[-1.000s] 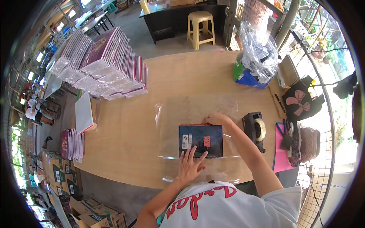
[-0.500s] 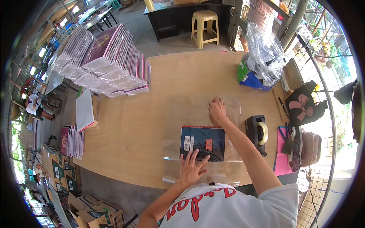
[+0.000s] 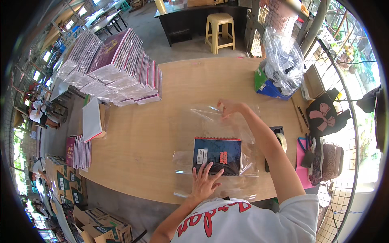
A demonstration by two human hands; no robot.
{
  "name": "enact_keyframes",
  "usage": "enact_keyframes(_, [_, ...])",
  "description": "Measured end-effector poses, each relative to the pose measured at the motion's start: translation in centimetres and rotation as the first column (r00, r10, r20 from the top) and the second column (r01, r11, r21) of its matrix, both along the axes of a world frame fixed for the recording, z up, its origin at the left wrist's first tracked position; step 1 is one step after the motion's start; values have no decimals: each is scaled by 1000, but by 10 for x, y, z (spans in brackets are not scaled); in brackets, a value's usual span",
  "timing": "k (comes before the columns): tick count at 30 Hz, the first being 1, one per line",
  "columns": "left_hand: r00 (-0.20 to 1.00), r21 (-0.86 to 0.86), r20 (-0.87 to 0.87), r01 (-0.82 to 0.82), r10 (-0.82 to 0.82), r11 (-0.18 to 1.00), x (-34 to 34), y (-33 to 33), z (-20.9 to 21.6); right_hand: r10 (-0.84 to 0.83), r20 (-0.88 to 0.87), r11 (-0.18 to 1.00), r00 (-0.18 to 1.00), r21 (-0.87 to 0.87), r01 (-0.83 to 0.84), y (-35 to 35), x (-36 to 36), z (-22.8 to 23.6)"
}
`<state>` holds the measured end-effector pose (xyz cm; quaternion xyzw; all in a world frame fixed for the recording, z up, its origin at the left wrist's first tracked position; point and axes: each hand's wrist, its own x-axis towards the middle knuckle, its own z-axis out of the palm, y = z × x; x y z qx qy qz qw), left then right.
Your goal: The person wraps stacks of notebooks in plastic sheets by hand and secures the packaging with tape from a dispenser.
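Lying flat: dark-blue spiral notebook (image 3: pixel 212 149), orange print; left grip (image 3: pixel 204 186) spread, right grip (image 3: pixel 231 108) too blurred to judge.

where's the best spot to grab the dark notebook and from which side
Probably its right edge, coming in from the right, thumb above and fingers below: the dark notebook lies flat with coils along its far and near edges, while the left hand rests on its near part, leaving the right edge free of fingers.

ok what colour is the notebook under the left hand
The notebook is dark blue to near-black, with a red-orange patch; see the head view.
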<state>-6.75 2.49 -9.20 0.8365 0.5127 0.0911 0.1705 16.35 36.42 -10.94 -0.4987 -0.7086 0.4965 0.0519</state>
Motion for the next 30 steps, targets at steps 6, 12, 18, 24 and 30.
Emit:
enact_keyframes(6, [997, 32, 39, -69, 68, 997, 2, -1, 1, 190, 239, 917, 952, 304, -260, -23, 2, 34])
enact_keyframes(12, [985, 146, 114, -142, 126, 979, 11, 4, 1, 5, 284, 487, 959, 837, -250, -200, -22, 75])
enact_keyframes(18, [730, -186, 524, -406, 440, 895, 14, 43, -12, 49, 194, 323, 980, 925, -200, -257, -20, 37])
enact_keyframes(24, [639, -305, 259, -658, 725, 689, 41, 75, -11, 90, 200, 259, 976, 941, -217, -271, -12, 21])
enact_keyframes(30, [607, -320, 516, -517, 604, 794, 9, 76, -41, -14, -153, 552, 988, 823, 135, -265, -57, 91])
